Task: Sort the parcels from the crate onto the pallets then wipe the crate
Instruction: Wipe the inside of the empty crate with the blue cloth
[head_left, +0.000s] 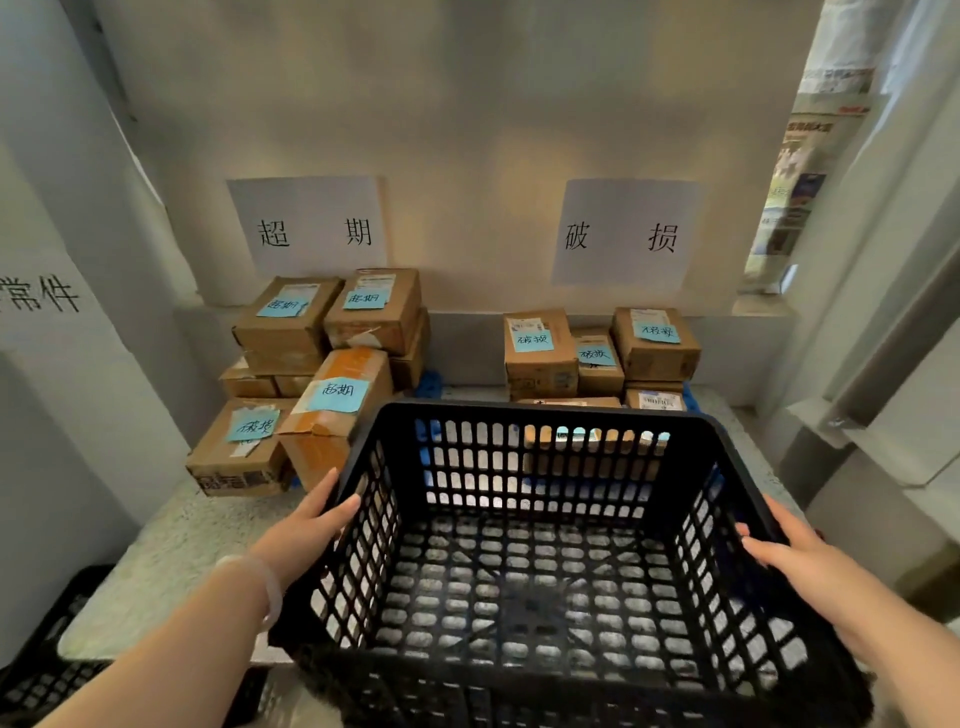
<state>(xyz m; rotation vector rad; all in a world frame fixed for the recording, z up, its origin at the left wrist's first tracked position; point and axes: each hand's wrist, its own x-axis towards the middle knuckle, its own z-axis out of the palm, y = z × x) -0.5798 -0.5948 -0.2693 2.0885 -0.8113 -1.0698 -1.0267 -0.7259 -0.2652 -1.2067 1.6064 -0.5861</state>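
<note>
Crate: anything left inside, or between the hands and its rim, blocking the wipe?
Nothing visible. The black crate is empty, with only its slotted floor showing. The left hand and right hand already grip its side rims directly. No cloth is in view.

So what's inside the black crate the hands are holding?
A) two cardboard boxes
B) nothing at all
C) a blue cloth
B: the black crate, held at its sides by the left hand and the right hand, shows only its bare slotted floor, while the parcels sit stacked beyond it by the wall.

crate (545, 597) interior: open | ahead: parcels (322, 364) block floor
</note>
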